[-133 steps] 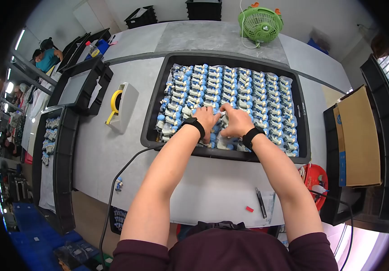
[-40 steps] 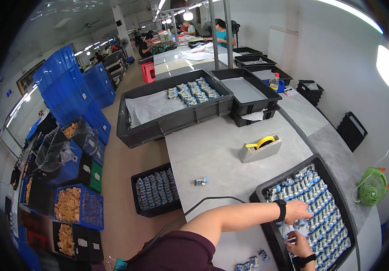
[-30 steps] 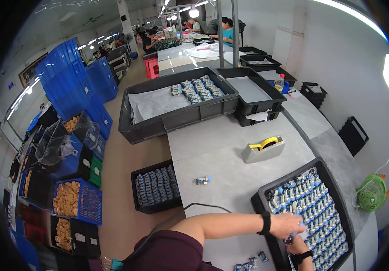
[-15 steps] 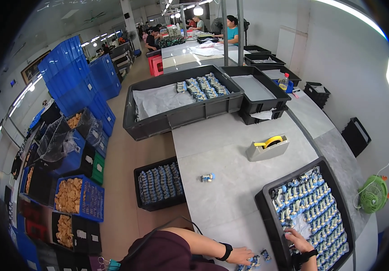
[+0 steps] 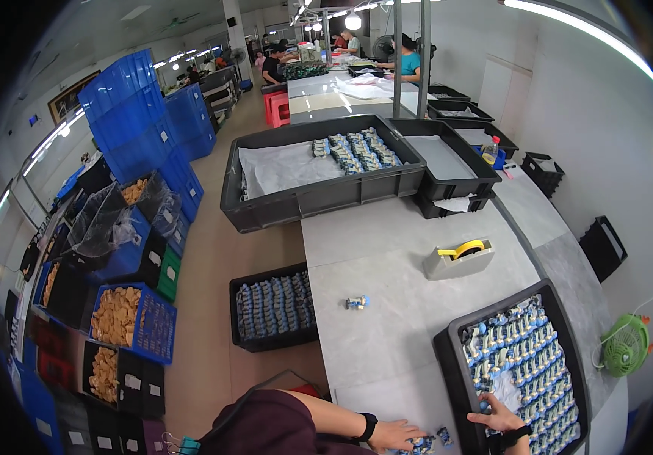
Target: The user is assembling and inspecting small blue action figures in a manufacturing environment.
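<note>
Near the lower edge, my left hand (image 5: 393, 435) lies with fingers stretched out over a small cluster of blue and cream figure-like pieces (image 5: 419, 446) on the table. One more small piece (image 5: 444, 435) sits just right of that cluster. My right hand (image 5: 499, 417) is over the left inner side of a black tray (image 5: 455, 379), its thumb apart from its fingers. Slanting rows of similar small pieces (image 5: 527, 345) fill most of this tray. Beside my right fingertips a patch of white lining (image 5: 505, 388) shows; whatever is under the fingers is hidden.
A lone piece (image 5: 357, 302) lies mid-table, below a tape dispenser (image 5: 459, 262) with yellow tape. A large black crate (image 5: 326, 199), partly filled, spans the table's far end beside stacked trays (image 5: 447, 174). Another full crate (image 5: 273, 307) stands left, by the floor. A green fan (image 5: 624, 345) is at right.
The whole view has shifted slightly. My left hand stays over the cluster. My right hand remains at the tray's left side, its thumb now spread farther from the fingers.
</note>
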A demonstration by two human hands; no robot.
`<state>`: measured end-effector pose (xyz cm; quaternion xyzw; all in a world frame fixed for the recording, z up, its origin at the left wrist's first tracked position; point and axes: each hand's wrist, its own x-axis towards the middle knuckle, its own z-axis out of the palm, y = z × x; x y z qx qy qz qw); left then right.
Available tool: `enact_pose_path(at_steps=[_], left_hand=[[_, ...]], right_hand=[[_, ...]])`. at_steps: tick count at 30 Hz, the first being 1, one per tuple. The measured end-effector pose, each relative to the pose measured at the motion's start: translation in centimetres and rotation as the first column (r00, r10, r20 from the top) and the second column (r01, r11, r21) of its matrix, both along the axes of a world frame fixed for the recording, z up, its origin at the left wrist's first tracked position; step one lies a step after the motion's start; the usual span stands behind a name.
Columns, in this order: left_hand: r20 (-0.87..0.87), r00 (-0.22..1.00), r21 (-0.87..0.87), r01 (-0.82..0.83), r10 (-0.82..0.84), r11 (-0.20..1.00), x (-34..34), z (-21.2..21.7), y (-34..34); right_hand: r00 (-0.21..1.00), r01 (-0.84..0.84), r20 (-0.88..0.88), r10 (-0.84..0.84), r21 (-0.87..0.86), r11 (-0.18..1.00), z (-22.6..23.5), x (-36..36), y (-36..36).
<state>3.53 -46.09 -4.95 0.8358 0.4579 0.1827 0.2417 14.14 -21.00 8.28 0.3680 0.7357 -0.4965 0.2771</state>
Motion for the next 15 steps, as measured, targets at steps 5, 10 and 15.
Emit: enact_pose_path(at_steps=[5,10,15], left_hand=[[0.081,0.993,-0.083,-0.083,0.090,0.993,-0.1,0.7,-0.2],[0.051,0.990,0.015,-0.129,0.128,0.991,-0.5,1.2,-0.2],[0.141,0.982,-0.024,-0.126,0.128,0.992,-0.7,0.8,-0.1]], right_hand=[[0.994,-0.094,-0.048,0.099,0.091,0.991,-0.3,-0.1,0.5],[0.993,-0.059,-0.103,0.065,0.058,0.997,-0.5,0.1,1.3],[0.984,0.115,-0.114,-0.135,-0.169,0.979,-0.3,0.7,1.3]])
